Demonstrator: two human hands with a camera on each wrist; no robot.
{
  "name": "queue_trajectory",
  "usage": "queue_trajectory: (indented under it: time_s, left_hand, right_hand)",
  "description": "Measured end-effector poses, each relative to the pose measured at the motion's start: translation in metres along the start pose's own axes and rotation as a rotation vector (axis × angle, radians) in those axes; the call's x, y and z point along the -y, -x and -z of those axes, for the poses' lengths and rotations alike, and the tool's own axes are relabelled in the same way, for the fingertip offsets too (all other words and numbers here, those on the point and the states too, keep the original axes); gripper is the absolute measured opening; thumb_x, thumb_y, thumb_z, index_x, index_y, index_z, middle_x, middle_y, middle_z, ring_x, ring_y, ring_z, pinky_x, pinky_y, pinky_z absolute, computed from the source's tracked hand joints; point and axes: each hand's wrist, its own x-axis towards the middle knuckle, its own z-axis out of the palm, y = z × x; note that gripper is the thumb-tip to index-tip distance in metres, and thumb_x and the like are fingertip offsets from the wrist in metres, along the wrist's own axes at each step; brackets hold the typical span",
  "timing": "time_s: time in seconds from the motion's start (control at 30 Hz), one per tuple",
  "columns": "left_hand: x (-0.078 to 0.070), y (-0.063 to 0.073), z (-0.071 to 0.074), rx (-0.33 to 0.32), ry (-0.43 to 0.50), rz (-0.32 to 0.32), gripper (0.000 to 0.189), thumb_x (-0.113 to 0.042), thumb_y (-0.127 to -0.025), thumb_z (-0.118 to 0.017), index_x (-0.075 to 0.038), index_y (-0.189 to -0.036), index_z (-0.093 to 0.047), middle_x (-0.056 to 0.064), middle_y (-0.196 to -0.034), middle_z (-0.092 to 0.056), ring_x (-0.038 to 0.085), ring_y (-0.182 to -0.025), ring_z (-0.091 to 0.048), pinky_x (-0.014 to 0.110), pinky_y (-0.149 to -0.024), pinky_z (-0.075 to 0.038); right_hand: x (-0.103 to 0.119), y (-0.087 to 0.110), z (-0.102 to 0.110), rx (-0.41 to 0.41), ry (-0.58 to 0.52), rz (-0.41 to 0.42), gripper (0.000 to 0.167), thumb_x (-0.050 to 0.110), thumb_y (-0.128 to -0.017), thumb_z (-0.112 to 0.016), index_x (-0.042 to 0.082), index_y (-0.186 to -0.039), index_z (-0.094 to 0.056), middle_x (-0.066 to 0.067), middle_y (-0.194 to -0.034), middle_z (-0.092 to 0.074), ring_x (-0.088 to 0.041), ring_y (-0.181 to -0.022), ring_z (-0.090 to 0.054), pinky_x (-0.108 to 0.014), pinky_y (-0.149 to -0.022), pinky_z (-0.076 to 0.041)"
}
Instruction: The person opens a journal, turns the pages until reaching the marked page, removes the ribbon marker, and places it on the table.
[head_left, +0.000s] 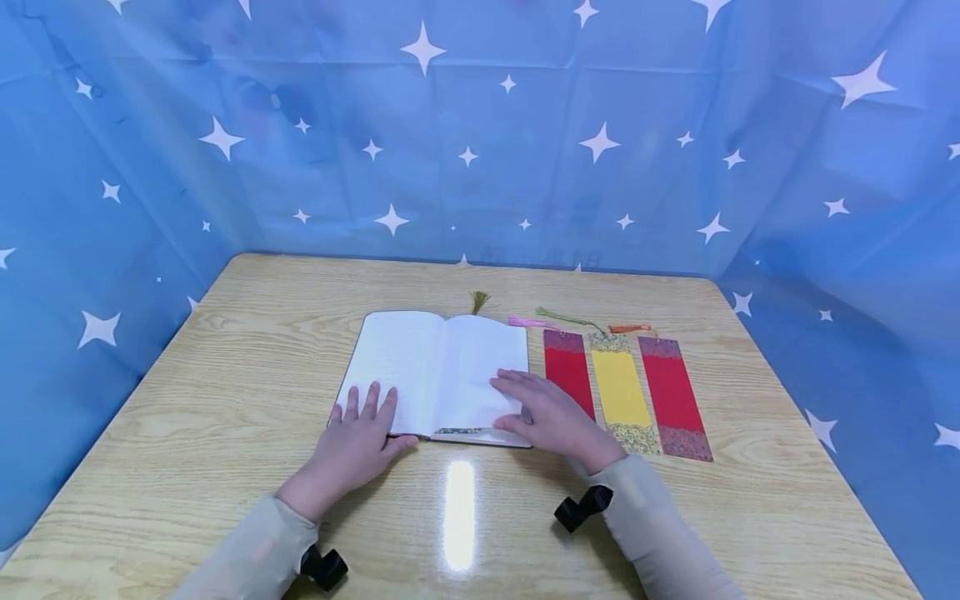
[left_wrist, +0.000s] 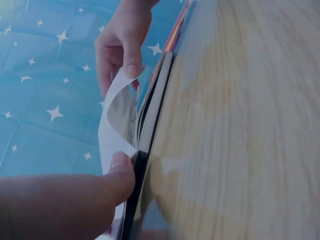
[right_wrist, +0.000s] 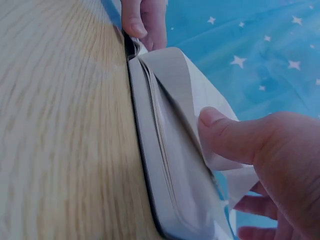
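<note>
An open notebook [head_left: 402,354] with blank-looking white pages lies on the table. My left hand [head_left: 354,447] rests on its left page with fingers spread, the thumb along the near edge. My right hand [head_left: 551,414] pinches a page [right_wrist: 212,90] between thumb and fingers near the right edge. That page is lifted and curls over the pages below. From under it a patterned bookmark end [head_left: 459,431] shows at the near edge. A gold-green tassel [head_left: 480,301] sticks out beyond the far edge, close to the spine.
To the right of the notebook lie a red bookmark [head_left: 567,367], a yellow bookmark [head_left: 621,387] and another red bookmark [head_left: 673,392], tassels pointing away. My right forearm overlaps the nearest one. Blue star-patterned cloth [head_left: 480,125] stands behind the wooden table [head_left: 247,350].
</note>
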Motion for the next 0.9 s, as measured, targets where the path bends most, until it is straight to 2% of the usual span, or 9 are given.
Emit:
queue_trajectory:
  time_s: [0.2, 0.53, 0.73, 0.9]
  left_hand:
    - [-0.009, -0.004, 0.001, -0.029, 0.028, 0.047, 0.088, -0.066, -0.086, -0.044, 0.002, -0.141, -0.034, 0.031, -0.144, -0.025, 0.05, -0.131, -0.02, 0.067, -0.098, -0.022]
    - [-0.023, -0.008, -0.001, -0.029, 0.068, 0.118, 0.103, -0.073, -0.081, -0.043, 0.008, -0.141, -0.027, 0.033, -0.145, -0.018, 0.05, -0.132, -0.015, 0.069, -0.097, -0.018]
    - [-0.025, -0.009, -0.002, -0.081, 0.078, 0.121, 0.097, -0.068, -0.083, -0.046, 0.01, -0.139, -0.03, 0.033, -0.144, -0.022, 0.051, -0.131, -0.018, 0.067, -0.098, -0.021]
    - [-0.025, -0.008, -0.002, -0.142, 0.113, 0.085, 0.097, -0.063, -0.083, -0.054, 0.007, -0.143, -0.023, 0.032, -0.144, -0.022, 0.05, -0.131, -0.019, 0.063, -0.1, -0.022]
  right_hand:
    - [0.009, -0.004, 0.003, -0.03, -0.005, 0.031, 0.063, 0.045, -0.085, -0.063, 0.015, -0.138, -0.047, -0.007, -0.142, -0.042, -0.027, -0.129, -0.038, -0.048, -0.102, -0.033]
    - [0.017, -0.008, 0.001, -0.102, 0.047, 0.1, 0.06, 0.046, -0.086, -0.061, 0.013, -0.135, -0.05, -0.007, -0.141, -0.043, -0.025, -0.129, -0.039, -0.047, -0.102, -0.033]
    - [0.018, -0.011, 0.0, -0.159, 0.086, 0.167, 0.06, 0.043, -0.085, -0.063, 0.011, -0.134, -0.051, -0.011, -0.144, -0.039, -0.027, -0.133, -0.033, -0.046, -0.105, -0.029]
    - [0.019, -0.011, 0.002, -0.204, 0.131, 0.199, 0.06, 0.042, -0.085, -0.063, 0.009, -0.134, -0.05, -0.013, -0.145, -0.036, -0.028, -0.135, -0.027, -0.046, -0.107, -0.025]
